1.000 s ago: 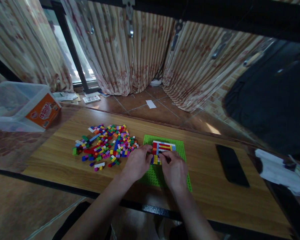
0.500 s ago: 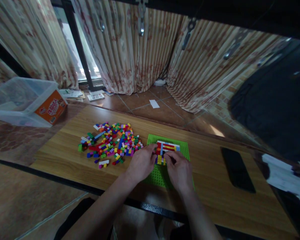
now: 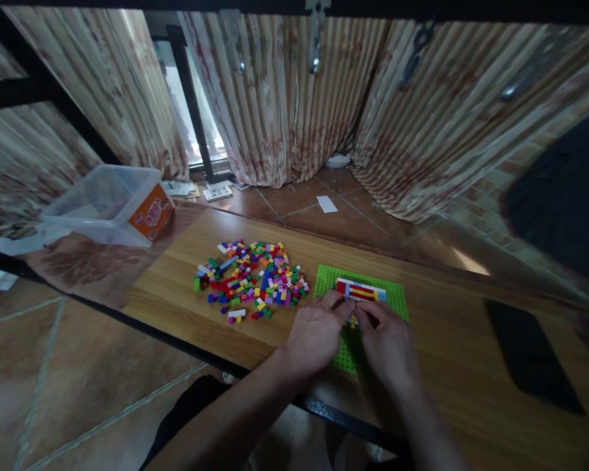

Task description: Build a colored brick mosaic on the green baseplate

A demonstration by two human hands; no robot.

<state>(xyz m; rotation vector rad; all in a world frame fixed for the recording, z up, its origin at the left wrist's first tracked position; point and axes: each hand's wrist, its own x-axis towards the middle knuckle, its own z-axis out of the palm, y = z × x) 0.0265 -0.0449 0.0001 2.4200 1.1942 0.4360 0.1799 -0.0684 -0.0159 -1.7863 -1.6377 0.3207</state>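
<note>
A green baseplate (image 3: 395,297) lies on the wooden table (image 3: 451,366). On it stands a flat build of red, yellow, white and blue bricks (image 3: 360,291). My left hand (image 3: 317,333) and my right hand (image 3: 387,343) meet at the build's near edge, fingers curled and pinched on its bricks. The near part of the build is hidden by my fingers. A pile of loose coloured bricks (image 3: 252,281) is spread on the table left of the baseplate, a little beyond my left hand.
A black phone (image 3: 530,356) lies flat on the table to the right. A clear plastic bin with an orange label (image 3: 112,212) stands at the far left. Striped curtains (image 3: 294,98) hang behind the table, above a tiled floor with papers.
My head has turned left, so everything sits further right in view. Both hands stay at the build's near edge, now closer together over it.
</note>
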